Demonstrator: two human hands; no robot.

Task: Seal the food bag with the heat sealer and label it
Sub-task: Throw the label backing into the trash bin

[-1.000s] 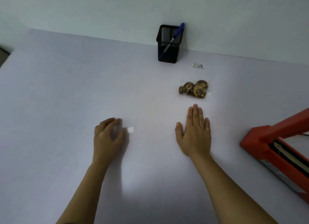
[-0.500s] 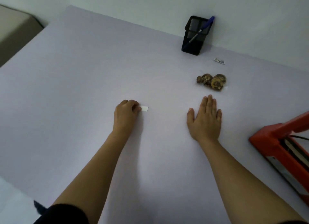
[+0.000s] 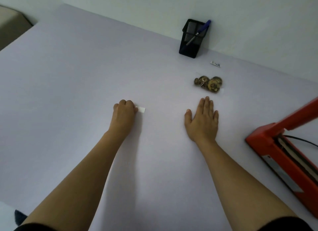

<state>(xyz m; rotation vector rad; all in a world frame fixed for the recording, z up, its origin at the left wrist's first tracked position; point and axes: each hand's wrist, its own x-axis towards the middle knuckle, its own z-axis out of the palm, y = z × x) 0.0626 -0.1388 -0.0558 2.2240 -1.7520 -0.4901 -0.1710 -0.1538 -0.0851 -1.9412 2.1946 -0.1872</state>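
A clear food bag (image 3: 208,84) with brown pieces inside lies on the pale table, a little beyond my right hand (image 3: 203,118). That hand rests flat on the table, fingers together, holding nothing. My left hand (image 3: 124,113) is curled, its fingertips pinching the left end of a small white label (image 3: 141,109) that lies on the table. The red heat sealer (image 3: 282,144) sits at the right edge with its arm raised.
A black mesh pen holder (image 3: 190,41) with a blue pen (image 3: 199,32) stands at the back by the wall. A small printed sticker (image 3: 215,64) lies between the holder and the bag. A black cable trails behind the sealer.
The view has shifted, so everything sits further right in frame. My left hand has closed tighter over the end of the white label. My right hand stays flat.
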